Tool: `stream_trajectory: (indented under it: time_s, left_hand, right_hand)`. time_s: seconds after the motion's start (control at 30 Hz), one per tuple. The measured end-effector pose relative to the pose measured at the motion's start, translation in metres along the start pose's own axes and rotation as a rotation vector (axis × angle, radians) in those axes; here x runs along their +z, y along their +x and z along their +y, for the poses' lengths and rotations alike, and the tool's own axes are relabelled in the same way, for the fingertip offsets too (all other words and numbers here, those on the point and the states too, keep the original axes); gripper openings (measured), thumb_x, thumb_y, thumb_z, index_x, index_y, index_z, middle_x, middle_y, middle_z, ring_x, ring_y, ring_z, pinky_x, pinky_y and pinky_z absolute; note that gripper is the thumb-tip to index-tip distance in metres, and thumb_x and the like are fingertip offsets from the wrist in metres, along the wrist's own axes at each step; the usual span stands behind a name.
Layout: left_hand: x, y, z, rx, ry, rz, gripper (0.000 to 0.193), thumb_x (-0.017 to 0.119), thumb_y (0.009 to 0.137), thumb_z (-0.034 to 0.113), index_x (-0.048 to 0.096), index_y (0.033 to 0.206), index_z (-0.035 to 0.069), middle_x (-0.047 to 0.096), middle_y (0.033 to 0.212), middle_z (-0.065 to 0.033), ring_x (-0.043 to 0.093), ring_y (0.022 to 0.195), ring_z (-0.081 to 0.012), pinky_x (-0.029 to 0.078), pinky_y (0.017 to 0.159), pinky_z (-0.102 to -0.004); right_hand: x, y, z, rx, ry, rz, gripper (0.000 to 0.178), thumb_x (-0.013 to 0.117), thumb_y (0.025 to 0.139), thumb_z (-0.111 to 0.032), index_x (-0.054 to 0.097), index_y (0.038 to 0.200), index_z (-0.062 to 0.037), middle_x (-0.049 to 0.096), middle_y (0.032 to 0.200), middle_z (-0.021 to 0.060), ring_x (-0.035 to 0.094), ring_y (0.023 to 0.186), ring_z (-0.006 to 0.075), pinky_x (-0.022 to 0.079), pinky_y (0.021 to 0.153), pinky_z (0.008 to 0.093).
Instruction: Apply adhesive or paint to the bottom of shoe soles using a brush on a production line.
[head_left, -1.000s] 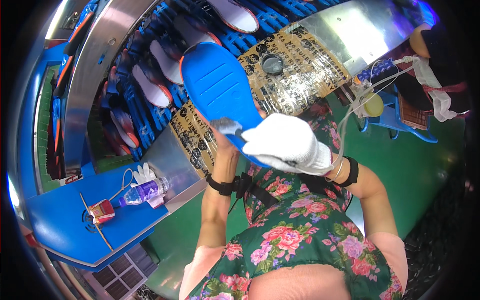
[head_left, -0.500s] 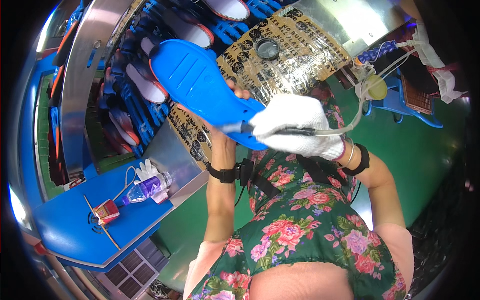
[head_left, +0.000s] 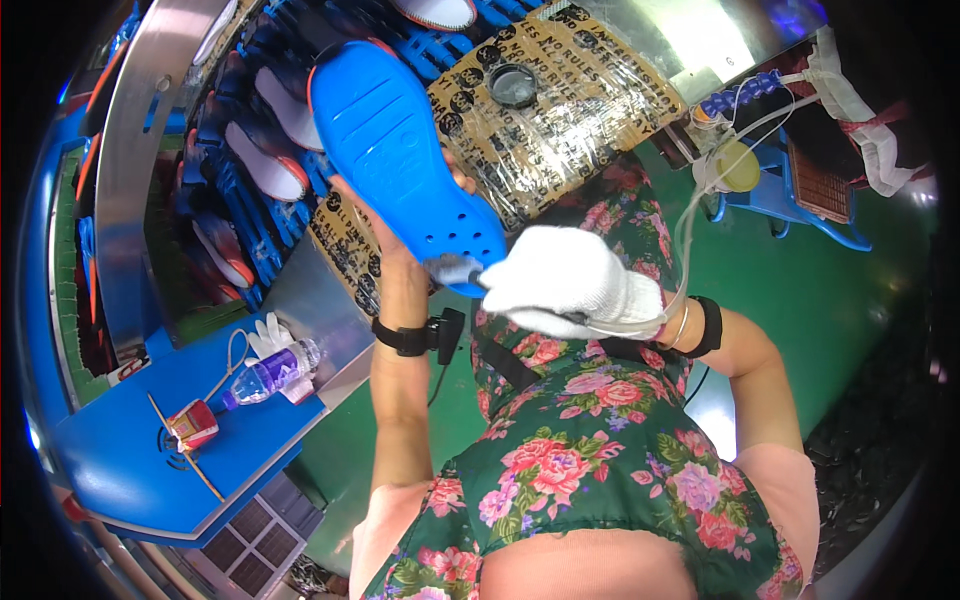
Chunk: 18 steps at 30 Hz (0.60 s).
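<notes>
Blue shoe sole held up in left hand, bare fingers grasping its edges, palm partly hidden behind it. Right hand, white-gloved, just beside sole's perforated end, fingers clenched around brush, grey bristles against that end. Right of sole: tape-covered cardboard bearing round dark dish; pale hose. Left of sole: shoes with pale undersides; farther down, blue table carrying plastic bottle.

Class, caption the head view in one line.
Gloved right hand holds a brush against a blue sole gripped by the left hand.
</notes>
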<state>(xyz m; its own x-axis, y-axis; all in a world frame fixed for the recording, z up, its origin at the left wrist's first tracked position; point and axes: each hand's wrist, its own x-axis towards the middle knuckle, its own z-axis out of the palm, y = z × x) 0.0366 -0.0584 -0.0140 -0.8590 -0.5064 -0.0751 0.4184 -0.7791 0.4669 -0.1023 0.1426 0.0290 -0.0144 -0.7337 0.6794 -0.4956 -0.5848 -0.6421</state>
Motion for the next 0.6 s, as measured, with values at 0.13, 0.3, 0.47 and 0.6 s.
stream_trajectory:
  time_s: [0.13,0.3,0.47,0.6]
  left_hand:
    - [-0.008,-0.001,0.004,-0.1,-0.039,-0.079,0.121,0.037,0.074,0.1,0.046,0.143,0.001,0.066,0.112,-0.0237,0.068,0.088,-0.0372,0.056,0.076,-0.0526]
    - [-0.01,0.005,0.011,-0.226,0.006,-0.112,0.119,0.036,0.079,0.095,0.04,0.151,0.002,0.064,0.123,-0.0263,0.07,0.098,-0.0396,0.062,0.078,-0.0531]
    - [-0.01,0.008,0.014,-0.302,-0.034,-0.098,0.114,0.034,0.084,0.091,0.034,0.156,0.003,0.06,0.133,-0.0281,0.07,0.106,-0.041,0.064,0.082,-0.0541]
    - [-0.013,0.008,0.022,-0.349,0.078,-0.012,0.112,0.032,0.085,0.09,0.037,0.154,0.002,0.06,0.134,-0.0269,0.071,0.105,-0.0403,0.064,0.081,-0.0535]
  right_hand:
    - [-0.007,0.002,0.0,0.193,0.431,-0.058,0.018,0.081,0.076,-0.007,0.076,0.093,-0.0119,0.075,0.091,0.005,0.072,0.084,0.0249,0.057,0.074,0.0351]
    - [0.002,-0.006,0.012,-0.08,0.042,-0.056,0.032,0.079,0.076,-0.006,0.074,0.107,-0.0093,0.074,0.107,0.0103,0.07,0.085,0.0278,0.057,0.068,0.0375]
    - [-0.004,-0.004,0.004,-0.049,0.237,-0.203,0.026,0.078,0.077,-0.009,0.075,0.103,-0.0112,0.074,0.101,0.0062,0.069,0.088,0.0245,0.056,0.071,0.0386]
    - [-0.006,0.006,0.021,0.08,0.191,-0.092,0.02,0.077,0.079,-0.006,0.076,0.099,-0.0104,0.075,0.096,0.0059,0.073,0.088,0.0255,0.057,0.076,0.0375]
